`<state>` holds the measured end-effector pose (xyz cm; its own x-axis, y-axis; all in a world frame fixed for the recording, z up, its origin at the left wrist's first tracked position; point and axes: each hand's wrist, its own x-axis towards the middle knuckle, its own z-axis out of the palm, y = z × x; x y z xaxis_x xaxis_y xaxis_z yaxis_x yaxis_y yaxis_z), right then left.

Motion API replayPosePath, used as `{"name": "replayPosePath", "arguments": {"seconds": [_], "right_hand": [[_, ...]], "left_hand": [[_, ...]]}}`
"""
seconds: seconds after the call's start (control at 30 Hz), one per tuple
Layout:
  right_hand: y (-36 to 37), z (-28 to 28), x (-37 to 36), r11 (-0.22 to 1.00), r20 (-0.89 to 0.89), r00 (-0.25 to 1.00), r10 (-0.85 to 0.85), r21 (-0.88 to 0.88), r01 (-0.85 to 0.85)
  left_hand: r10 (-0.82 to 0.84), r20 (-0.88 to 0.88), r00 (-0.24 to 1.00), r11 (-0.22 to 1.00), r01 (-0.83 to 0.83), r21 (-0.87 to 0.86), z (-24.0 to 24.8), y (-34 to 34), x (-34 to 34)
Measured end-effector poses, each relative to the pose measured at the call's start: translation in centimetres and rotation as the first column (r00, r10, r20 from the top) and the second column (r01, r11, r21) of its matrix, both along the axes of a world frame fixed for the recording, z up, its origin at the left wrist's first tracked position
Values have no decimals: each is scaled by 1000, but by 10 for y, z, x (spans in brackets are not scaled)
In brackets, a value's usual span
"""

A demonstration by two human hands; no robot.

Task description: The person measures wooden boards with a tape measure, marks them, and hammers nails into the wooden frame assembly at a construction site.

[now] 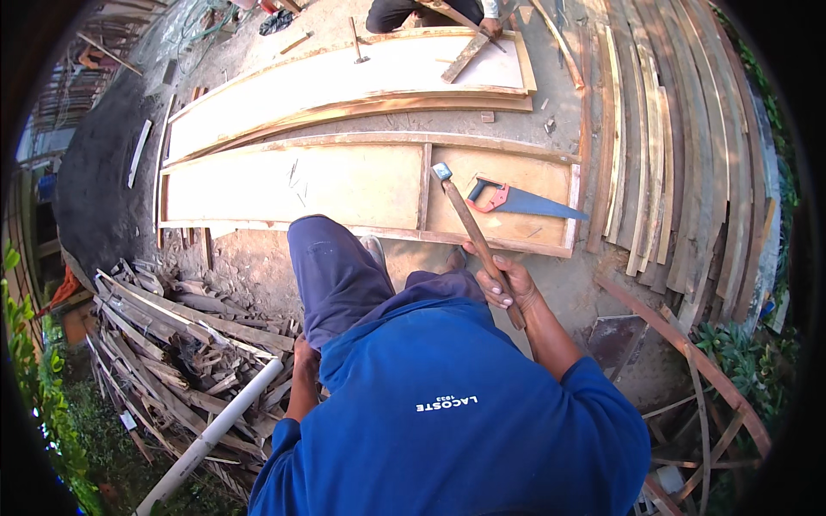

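Observation:
My right hand [509, 282] is closed around the wooden handle of a hammer [475, 228]. The hammer's metal head is raised above the near wooden frame panel [292, 181], beside its crosspiece. Inside the panel's right section lies a handsaw [516, 200] with a red and black handle, its blade tip crossing the right edge. Several loose nails [298, 187] are scattered on the left section. My left hand [305, 354] hangs low beside my left thigh, near the scrap wood; its fingers are mostly hidden.
Beyond lies a second frame panel [344, 82] with another hammer [357, 47] on it. A co-worker's hand [490, 27] is at its far right, by a wood piece [465, 58]. Long planks [680, 146] lie right; scrap wood [198, 344] and a white pipe [215, 434] left.

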<state>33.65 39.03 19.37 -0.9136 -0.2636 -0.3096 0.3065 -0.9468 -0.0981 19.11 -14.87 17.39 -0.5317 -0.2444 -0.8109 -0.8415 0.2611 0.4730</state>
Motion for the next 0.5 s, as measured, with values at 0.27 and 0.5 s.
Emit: {"name": "replayPosePath", "arguments": {"seconds": [0.27,0.5], "right_hand": [[-26,5,-24,984,-73,996,-55,-172,42],[-59,-25,-55,947,365,922,-129,320,6]], "left_hand": [[-57,86,995,996,51,67,-20,-51,-24],[-111,140,984,991,98,95,-38,-65,-78]]}}
